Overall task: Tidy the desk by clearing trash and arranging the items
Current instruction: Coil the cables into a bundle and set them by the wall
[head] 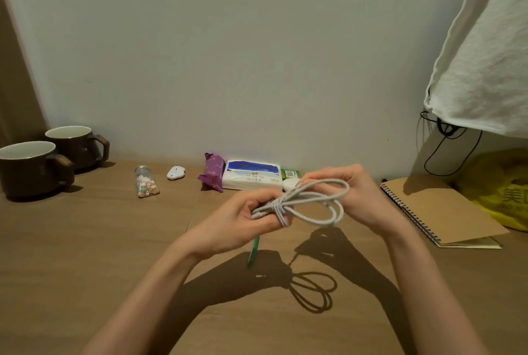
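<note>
A white charging cable (311, 204) is coiled into loops and held above the wooden desk (114, 240). My left hand (240, 220) grips the wrapped end of the coil, where a few turns bind the loops together. My right hand (351, 192) pinches the far side of the loops, beside the cable's round white puck (291, 184). A green pen (253, 252) lies on the desk under my left hand, partly hidden by it.
Two brown mugs (34, 169) stand at the far left. Along the wall lie a small candy jar (146, 182), a white gadget (176, 172), a purple snack wrapper (213, 172), a tissue pack (251, 174) and a green packet (290, 174). A spiral notebook (440, 209) and yellow bag (503, 192) sit right.
</note>
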Tool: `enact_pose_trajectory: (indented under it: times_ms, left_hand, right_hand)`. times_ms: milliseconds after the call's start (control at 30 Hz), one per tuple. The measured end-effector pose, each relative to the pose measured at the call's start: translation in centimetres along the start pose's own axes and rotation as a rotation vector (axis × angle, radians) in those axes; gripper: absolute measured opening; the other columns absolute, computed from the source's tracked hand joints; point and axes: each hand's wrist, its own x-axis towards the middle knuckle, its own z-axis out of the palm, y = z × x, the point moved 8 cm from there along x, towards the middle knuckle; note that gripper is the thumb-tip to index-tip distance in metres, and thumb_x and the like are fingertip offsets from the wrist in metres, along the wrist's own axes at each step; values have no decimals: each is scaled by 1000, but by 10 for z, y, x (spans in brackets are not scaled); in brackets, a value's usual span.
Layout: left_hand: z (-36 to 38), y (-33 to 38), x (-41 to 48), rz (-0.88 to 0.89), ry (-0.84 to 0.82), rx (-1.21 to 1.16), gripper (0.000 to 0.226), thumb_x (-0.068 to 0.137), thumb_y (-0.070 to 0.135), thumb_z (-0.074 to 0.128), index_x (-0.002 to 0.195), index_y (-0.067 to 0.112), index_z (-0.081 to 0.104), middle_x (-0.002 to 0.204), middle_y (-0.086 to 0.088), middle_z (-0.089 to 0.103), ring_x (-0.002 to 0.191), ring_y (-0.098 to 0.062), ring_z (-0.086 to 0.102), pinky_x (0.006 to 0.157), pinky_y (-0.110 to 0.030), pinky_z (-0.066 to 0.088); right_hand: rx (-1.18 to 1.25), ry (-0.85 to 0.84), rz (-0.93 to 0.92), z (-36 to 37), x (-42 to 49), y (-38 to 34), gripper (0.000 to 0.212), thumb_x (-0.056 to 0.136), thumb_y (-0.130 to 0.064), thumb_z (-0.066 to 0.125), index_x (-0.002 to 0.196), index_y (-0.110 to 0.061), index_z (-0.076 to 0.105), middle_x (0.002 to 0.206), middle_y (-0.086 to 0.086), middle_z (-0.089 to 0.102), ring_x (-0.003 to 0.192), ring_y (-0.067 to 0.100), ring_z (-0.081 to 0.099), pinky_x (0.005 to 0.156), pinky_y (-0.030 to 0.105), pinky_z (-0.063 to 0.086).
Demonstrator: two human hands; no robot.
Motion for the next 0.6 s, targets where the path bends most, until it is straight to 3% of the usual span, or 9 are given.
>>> enact_pose_trajectory:
  times_ms: [67,167,300,433,600]
  left_hand:
    - [-6,-2,1,-14,86,-88,17,87,23,56,101,17,64,67,14,51,60,-1,43,56,-13,40]
    - [-21,-16,2,-76,266,-230,14,93,27,49,91,20,61,59,9,42,53,-6,35,49,-15,33]
    - [-28,-35,2,-204,441,-120,23,97,23,44,111,10,56,67,7,47,55,-3,43,49,-13,36]
    - [-28,-40,0,-223,509,-84,23,96,23,46,118,19,47,85,5,50,66,-4,49,49,-10,40]
    - [-27,-39,-2,-198,526,-140,17,94,27,50,110,25,55,84,10,54,69,-4,49,56,-13,42]
  right_hand:
    - [34,15,31,9,1,4,15,83,-10,67,94,-16,74,79,-8,75,76,0,67,71,15,51]
    - [-20,75,63,21,3,11,13,85,-17,68,93,-14,77,82,-3,76,81,2,67,74,17,52]
    - [-234,96,42,40,2,8,19,85,-25,69,101,-19,75,83,-15,72,82,-3,66,67,14,51]
    - [-380,98,-54,49,2,-2,21,87,-22,67,106,-21,73,89,-11,71,80,1,60,65,10,45]
    - [-350,95,-35,47,1,3,25,89,-21,63,113,-22,70,99,-8,70,89,4,61,73,13,49]
